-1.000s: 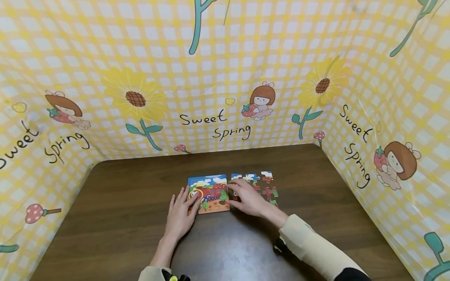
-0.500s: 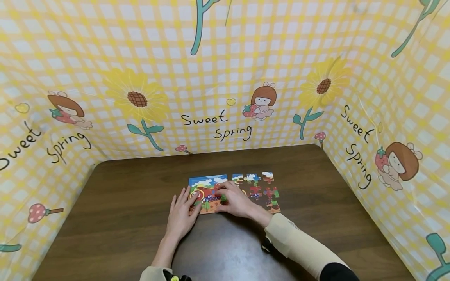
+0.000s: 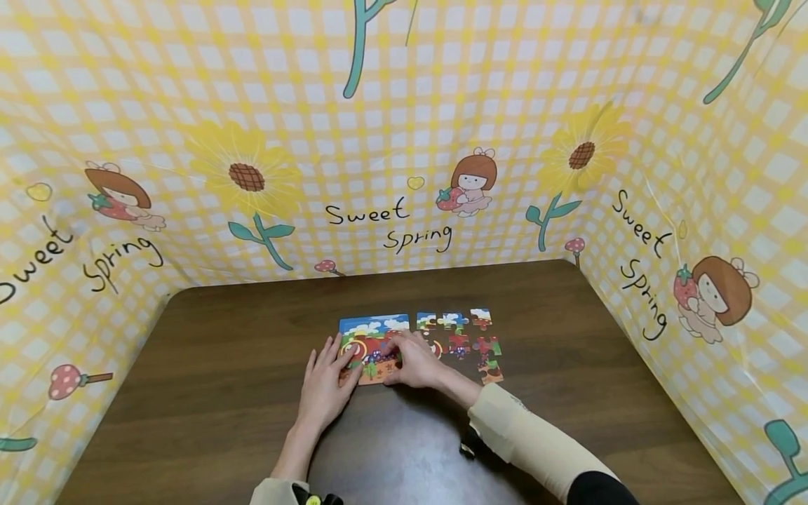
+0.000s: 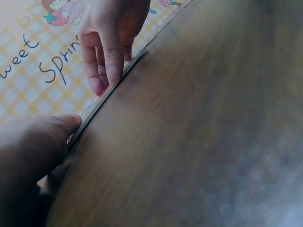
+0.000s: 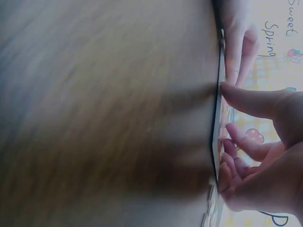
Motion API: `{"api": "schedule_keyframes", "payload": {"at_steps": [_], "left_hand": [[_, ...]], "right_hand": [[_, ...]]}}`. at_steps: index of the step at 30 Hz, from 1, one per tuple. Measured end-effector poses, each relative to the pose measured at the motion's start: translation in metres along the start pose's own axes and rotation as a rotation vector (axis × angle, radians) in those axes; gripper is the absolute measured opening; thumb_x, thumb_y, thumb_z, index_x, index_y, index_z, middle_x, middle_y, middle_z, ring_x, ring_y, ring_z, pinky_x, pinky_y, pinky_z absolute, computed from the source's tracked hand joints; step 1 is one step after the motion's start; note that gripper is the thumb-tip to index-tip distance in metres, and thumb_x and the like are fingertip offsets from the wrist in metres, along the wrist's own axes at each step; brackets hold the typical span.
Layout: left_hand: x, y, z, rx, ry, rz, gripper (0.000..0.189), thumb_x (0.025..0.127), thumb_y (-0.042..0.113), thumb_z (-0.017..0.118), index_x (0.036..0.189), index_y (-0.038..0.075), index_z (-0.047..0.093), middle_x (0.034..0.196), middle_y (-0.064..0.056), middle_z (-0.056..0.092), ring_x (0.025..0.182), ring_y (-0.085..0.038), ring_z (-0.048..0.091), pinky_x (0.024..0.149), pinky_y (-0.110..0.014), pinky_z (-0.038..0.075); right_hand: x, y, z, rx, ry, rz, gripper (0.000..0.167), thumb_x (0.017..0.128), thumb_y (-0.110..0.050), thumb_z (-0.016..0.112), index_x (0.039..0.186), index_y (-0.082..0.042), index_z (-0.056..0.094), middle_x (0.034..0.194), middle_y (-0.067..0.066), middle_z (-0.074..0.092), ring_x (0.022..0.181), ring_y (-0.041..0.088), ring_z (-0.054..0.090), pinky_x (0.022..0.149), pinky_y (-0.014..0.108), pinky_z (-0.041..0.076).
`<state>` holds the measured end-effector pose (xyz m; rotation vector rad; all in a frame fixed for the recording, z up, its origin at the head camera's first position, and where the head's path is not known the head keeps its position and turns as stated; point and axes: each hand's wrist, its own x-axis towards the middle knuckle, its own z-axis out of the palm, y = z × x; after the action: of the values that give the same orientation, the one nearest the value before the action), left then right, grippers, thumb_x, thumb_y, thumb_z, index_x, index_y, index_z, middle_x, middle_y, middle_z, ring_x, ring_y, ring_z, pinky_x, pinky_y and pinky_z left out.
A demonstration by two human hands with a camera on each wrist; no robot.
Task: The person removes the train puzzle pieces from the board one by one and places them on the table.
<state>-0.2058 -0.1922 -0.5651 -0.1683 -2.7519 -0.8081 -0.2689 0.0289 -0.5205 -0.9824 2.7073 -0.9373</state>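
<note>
A flat rectangular puzzle board [image 3: 374, 325] lies on the table, printed with blue sky, clouds and red shapes. My left hand [image 3: 325, 386] rests along its left side, fingers extended over the edge. Over the lower right part of the picture is my right hand [image 3: 413, 361], its thumb and fingertips bent down onto the surface. The right wrist view has the right thumb and fingers [image 5: 236, 172] spread apart on the board, with no piece visible between them. Seen edge-on in the left wrist view, the board [image 4: 97, 106] is a thin dark strip with both hands at it.
Several loose jigsaw pieces [image 3: 459, 342] lie in loose rows just right of the board, partly hidden by the right hand. The brown table [image 3: 246, 365] stands inside walls of yellow checked fabric [image 3: 379, 154] with printed flowers.
My right hand has moved left from the board's right edge onto the picture, uncovering more loose pieces. My left hand has stayed at the left side.
</note>
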Motion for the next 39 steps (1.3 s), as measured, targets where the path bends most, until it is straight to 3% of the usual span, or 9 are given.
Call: {"api": "schedule_keyframes", "payload": {"at_steps": [5, 11, 18, 24, 29, 35, 39], "left_hand": [[0.001, -0.001, 0.000, 0.001, -0.018, -0.004, 0.051, 0.102, 0.035, 0.071, 0.144, 0.007, 0.065, 0.165, -0.019, 0.038, 0.155, -0.038, 0.029, 0.124, -0.063, 0.013], [0.002, -0.001, 0.000, 0.002, -0.023, -0.009, 0.051, 0.101, 0.034, 0.072, 0.143, 0.007, 0.065, 0.165, -0.019, 0.037, 0.155, -0.038, 0.028, 0.125, -0.062, 0.012], [0.001, 0.000, 0.000, -0.001, -0.014, 0.007, 0.049, 0.101, 0.033, 0.072, 0.143, 0.009, 0.066, 0.164, -0.019, 0.040, 0.154, -0.040, 0.030, 0.124, -0.064, 0.013], [0.001, 0.000, 0.000, 0.005, -0.009, 0.012, 0.048, 0.102, 0.034, 0.071, 0.143, 0.010, 0.067, 0.163, -0.018, 0.040, 0.154, -0.040, 0.030, 0.124, -0.064, 0.014], [0.001, -0.001, -0.001, 0.008, -0.015, 0.009, 0.048, 0.102, 0.035, 0.072, 0.143, 0.011, 0.067, 0.164, -0.018, 0.040, 0.155, -0.039, 0.029, 0.124, -0.064, 0.013], [0.001, -0.001, 0.000, 0.008, -0.017, 0.009, 0.049, 0.102, 0.036, 0.071, 0.143, 0.010, 0.066, 0.164, -0.018, 0.040, 0.155, -0.039, 0.029, 0.124, -0.064, 0.013], [0.001, 0.000, 0.000, 0.008, -0.015, 0.004, 0.049, 0.102, 0.038, 0.070, 0.143, 0.011, 0.067, 0.163, -0.018, 0.041, 0.155, -0.039, 0.029, 0.124, -0.064, 0.013]], "right_hand": [[0.002, -0.004, 0.000, 0.082, -0.012, 0.012, 0.036, 0.076, -0.013, 0.095, 0.102, -0.007, 0.073, 0.099, 0.004, 0.071, 0.096, 0.022, 0.063, 0.089, 0.036, 0.049], [0.002, -0.007, 0.004, 0.037, -0.005, 0.022, 0.042, 0.076, -0.017, 0.096, 0.109, -0.004, 0.073, 0.096, 0.004, 0.071, 0.086, 0.015, 0.063, 0.078, 0.028, 0.051], [0.001, -0.009, 0.006, 0.071, 0.034, 0.082, 0.037, 0.077, -0.017, 0.096, 0.101, -0.004, 0.072, 0.087, 0.002, 0.068, 0.075, 0.010, 0.059, 0.071, 0.026, 0.049], [0.000, -0.010, 0.008, 0.089, 0.062, 0.081, 0.036, 0.077, -0.015, 0.095, 0.100, -0.005, 0.069, 0.086, 0.001, 0.064, 0.072, 0.009, 0.055, 0.069, 0.027, 0.048], [-0.001, -0.012, 0.008, 0.110, 0.068, 0.074, 0.038, 0.079, -0.013, 0.094, 0.107, -0.004, 0.070, 0.091, 0.004, 0.068, 0.075, 0.010, 0.061, 0.071, 0.027, 0.050], [-0.003, -0.010, 0.009, 0.130, 0.059, 0.017, 0.039, 0.081, -0.012, 0.092, 0.114, -0.004, 0.075, 0.092, 0.003, 0.069, 0.077, 0.010, 0.062, 0.071, 0.025, 0.051], [-0.004, -0.008, 0.009, 0.199, 0.034, -0.004, 0.039, 0.084, -0.010, 0.089, 0.120, -0.004, 0.075, 0.098, 0.004, 0.068, 0.081, 0.011, 0.064, 0.073, 0.025, 0.053]]}}
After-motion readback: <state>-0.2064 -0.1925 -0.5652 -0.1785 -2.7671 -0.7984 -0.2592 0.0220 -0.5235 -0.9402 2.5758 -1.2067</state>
